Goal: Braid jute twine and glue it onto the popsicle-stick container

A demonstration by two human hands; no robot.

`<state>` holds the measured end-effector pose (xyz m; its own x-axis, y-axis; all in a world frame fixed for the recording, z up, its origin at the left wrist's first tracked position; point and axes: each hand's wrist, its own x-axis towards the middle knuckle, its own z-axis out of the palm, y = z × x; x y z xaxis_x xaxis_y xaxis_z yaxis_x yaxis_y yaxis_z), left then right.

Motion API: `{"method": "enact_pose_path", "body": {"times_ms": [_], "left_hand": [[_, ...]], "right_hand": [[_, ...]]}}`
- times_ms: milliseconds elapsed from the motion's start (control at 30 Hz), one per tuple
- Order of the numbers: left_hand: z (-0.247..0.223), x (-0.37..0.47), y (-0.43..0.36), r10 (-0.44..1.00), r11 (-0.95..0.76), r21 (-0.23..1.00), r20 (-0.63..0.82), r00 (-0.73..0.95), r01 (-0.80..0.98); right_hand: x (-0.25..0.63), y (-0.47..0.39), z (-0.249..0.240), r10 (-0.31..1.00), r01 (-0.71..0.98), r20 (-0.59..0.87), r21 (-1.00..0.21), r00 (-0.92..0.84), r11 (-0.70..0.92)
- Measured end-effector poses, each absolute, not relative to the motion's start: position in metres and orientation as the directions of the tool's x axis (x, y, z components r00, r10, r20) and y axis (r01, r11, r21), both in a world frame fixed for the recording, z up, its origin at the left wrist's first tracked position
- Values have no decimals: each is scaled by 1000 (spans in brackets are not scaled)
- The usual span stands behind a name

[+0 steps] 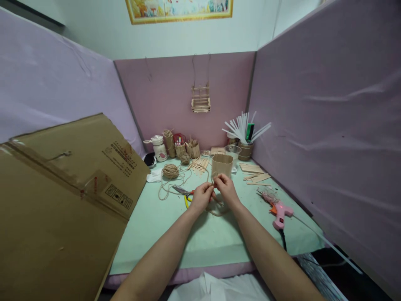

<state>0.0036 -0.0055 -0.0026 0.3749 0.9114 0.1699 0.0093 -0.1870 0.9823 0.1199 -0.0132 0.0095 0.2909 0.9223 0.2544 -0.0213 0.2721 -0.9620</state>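
In the middle of the table, my left hand (201,198) and my right hand (227,190) meet, fingertips pinched on a piece of brown twine (216,214). A loop of it hangs down to the green cloth below. Right behind my fingers stands a tan craft-stick cup (222,161); whether the twine touches it I cannot tell. Scissors (181,190) lie beside my left hand, partly hidden by it, with a yellow-handled tool (186,201) close by. Farther left rests a ball of twine (170,171), loose strands trailing from it.
A pink glue gun (280,213) lies at the right, its cord running off the front. Wooden sticks (255,173) sit behind it, near a holder of white glue sticks (246,151). A large cardboard sheet (72,200) leans along the left. A small stick swing (201,102) hangs behind.
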Motion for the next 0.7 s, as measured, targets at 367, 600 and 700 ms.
{"method": "enact_pose_path", "body": {"times_ms": [367,600,700], "left_hand": [[7,-1,-15,848,-480,861,406,341,169],[4,-1,-11,801,-582,768,485,350,267],[4,-1,-10,809,-574,765,475,347,292]], "right_hand": [[115,-13,7,1000,-365,11,-931,-2,10],[118,-19,12,998,-304,68,-950,18,71],[120,-18,10,994,-317,81,-943,68,99]]}}
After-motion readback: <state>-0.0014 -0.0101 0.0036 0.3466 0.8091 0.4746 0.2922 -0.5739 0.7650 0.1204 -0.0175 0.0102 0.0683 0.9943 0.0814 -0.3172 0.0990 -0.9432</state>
